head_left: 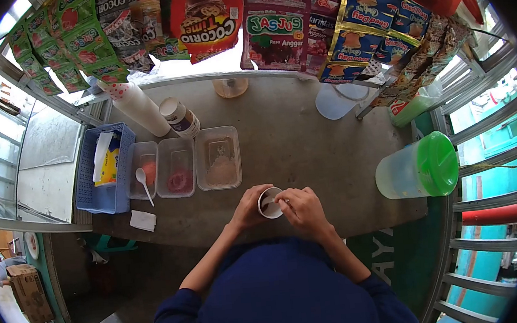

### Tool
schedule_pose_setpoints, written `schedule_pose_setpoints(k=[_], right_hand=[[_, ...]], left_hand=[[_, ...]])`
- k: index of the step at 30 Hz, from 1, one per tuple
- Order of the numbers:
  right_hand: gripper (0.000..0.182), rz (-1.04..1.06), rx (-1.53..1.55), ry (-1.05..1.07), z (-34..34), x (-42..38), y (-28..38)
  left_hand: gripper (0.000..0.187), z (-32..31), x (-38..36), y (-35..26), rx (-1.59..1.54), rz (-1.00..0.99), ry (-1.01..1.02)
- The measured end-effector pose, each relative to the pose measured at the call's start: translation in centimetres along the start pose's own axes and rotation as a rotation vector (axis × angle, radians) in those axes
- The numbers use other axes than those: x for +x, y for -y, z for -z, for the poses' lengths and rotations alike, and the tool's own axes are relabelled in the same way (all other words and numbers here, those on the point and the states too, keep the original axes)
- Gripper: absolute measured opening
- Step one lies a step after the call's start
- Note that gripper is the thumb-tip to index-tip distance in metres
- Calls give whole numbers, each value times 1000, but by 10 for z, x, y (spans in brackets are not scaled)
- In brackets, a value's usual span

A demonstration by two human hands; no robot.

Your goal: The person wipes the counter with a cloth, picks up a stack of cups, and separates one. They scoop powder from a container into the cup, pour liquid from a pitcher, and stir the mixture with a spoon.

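Observation:
Near the table's front edge, my left hand [248, 208] is wrapped round the left side of a white cup [261, 211], whose open top faces up. My right hand [303, 210] is closed in a pinch at the cup's right rim. Between its fingertips is the handle of a spoon [278, 200], which reaches into the cup; its lower end is hard to make out. To the left of my hands stand clear plastic tubs: one with pale brown powder [220, 171], one with purple-red powder [180, 182], one with orange-red powder [149, 170]. A white spoon [143, 179] lies across the orange-red one.
A blue basket [84, 192] holds a tissue pack. Behind the tubs are a stack of white cups [138, 108] and a labelled can [180, 118]. A green-lidded water container [402, 172] stands at right. Drink sachets [276, 32] hang overhead. A folded tissue [143, 220] lies front left.

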State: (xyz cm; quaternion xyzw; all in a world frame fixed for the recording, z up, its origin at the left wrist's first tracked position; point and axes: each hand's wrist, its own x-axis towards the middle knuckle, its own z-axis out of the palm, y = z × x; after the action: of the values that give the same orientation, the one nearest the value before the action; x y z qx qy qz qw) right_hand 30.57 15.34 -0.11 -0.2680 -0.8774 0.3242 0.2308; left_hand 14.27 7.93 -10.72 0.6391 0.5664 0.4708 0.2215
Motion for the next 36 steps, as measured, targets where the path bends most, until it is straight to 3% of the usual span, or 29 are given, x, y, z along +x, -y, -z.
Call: schedule_pose_setpoints(k=[7, 29, 36], right_hand=[[15, 21, -97, -32, -4, -1, -6], [20, -104, 43, -93, -10, -10, -4], [21, -113, 39, 12, -3, -4, -1]], left_hand=[[71, 5, 5, -6, -12, 33, 34], [69, 2, 4, 0, -33, 15, 15], [71, 4, 4, -3, -31, 28, 32]])
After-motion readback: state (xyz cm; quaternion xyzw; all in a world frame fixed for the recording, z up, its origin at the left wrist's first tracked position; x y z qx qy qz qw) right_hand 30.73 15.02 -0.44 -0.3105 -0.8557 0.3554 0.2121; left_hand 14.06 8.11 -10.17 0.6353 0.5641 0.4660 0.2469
